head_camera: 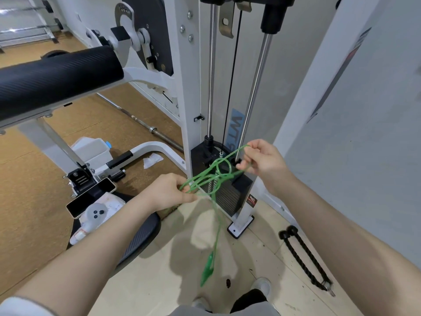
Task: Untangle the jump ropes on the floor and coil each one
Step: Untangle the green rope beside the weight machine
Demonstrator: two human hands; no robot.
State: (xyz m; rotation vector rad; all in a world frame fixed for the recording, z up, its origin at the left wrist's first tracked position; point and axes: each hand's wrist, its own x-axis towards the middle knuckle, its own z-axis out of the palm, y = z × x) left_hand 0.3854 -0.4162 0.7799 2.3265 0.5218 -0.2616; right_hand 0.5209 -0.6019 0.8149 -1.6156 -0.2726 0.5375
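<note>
One green jump rope (214, 176) spans two hands.

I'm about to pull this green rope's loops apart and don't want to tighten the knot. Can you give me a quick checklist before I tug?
1. Left hand grips one side of the green jump rope: ok.
2. Right hand pinches the loops on the other side: ok.
3. Strands free of crossings between the hands: not ok, several loops overlap.
4. Green handles hang clear of the floor: ok, dangling below the tangle.
5. Rope clear of the weight stack behind it: cannot tell.
6. Other ropes out of the way: ok, the black rope lies apart on the tiles.
</note>
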